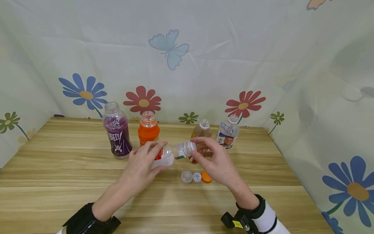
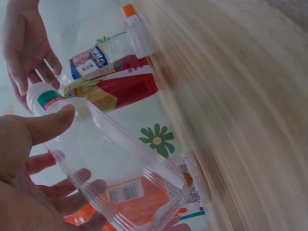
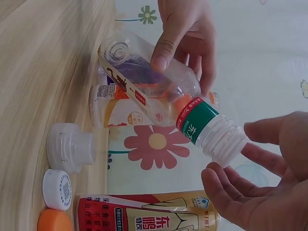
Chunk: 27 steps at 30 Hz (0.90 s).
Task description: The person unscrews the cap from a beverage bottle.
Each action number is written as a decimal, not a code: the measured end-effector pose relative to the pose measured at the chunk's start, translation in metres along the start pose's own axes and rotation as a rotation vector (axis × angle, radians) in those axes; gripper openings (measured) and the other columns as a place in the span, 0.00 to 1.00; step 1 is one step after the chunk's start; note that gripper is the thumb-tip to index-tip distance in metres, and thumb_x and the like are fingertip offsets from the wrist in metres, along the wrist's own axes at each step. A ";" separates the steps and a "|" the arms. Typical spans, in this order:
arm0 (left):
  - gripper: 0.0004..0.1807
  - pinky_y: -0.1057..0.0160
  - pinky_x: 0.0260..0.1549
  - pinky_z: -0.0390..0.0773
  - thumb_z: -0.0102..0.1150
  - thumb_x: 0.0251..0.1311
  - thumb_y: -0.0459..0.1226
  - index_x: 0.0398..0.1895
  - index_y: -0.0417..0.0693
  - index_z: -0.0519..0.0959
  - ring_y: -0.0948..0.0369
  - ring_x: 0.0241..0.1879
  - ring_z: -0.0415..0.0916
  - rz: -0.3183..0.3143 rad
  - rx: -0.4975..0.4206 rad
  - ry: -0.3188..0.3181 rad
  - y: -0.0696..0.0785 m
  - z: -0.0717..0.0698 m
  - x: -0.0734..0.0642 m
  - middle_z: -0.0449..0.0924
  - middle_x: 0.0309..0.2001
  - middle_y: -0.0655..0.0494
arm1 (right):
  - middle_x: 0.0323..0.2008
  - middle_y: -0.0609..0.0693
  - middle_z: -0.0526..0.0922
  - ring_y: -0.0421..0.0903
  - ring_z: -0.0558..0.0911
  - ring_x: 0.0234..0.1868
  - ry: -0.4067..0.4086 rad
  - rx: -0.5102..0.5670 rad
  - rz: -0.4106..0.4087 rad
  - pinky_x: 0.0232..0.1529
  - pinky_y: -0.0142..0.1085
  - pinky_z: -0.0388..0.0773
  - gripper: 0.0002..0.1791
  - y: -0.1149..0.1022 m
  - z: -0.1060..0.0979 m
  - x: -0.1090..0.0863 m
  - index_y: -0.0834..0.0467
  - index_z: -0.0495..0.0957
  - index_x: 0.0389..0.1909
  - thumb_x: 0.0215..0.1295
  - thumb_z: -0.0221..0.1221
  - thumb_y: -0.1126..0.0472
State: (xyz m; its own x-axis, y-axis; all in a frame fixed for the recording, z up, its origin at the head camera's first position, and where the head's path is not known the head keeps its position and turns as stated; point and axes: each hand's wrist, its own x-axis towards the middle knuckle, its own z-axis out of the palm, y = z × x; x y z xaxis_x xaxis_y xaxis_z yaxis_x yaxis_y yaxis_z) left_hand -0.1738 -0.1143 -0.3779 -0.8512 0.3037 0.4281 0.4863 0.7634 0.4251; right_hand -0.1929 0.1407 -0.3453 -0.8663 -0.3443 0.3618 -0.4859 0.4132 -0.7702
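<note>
My left hand (image 1: 145, 159) grips the body of a clear plastic bottle (image 3: 168, 91), tilted with its neck toward the right. The bottle has a green and red neck label (image 3: 197, 115), and I see no drink in it. At its whitish mouth end (image 1: 191, 147), the thumb and fingers of my right hand (image 1: 217, 159) close in from both sides, touching it. Whether a cap sits there I cannot tell. Three loose caps lie on the table below: a translucent one (image 1: 186, 176), a white one (image 1: 197, 177) and an orange one (image 1: 206, 177).
Behind my hands stand several uncapped bottles: a purple drink (image 1: 118, 135) at left, an orange drink (image 1: 148, 130), a gold-and-red labelled bottle (image 3: 149, 211), and a clear bottle (image 1: 228, 131) with a face on its label. A flowered cloth (image 1: 204, 71) surrounds the wooden table (image 1: 58, 182).
</note>
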 end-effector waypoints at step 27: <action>0.41 0.32 0.57 0.65 0.80 0.52 0.36 0.71 0.52 0.73 0.45 0.59 0.75 0.007 0.010 0.002 0.000 -0.001 0.000 0.76 0.59 0.45 | 0.56 0.55 0.80 0.53 0.81 0.55 -0.005 0.069 -0.029 0.55 0.44 0.81 0.21 0.002 0.000 0.001 0.63 0.78 0.60 0.66 0.65 0.74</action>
State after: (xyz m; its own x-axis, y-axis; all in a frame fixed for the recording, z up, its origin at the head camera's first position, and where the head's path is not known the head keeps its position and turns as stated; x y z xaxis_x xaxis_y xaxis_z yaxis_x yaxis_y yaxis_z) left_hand -0.1733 -0.1148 -0.3773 -0.8476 0.3079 0.4322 0.4899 0.7670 0.4144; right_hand -0.1944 0.1410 -0.3468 -0.8512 -0.3595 0.3824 -0.5017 0.3436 -0.7938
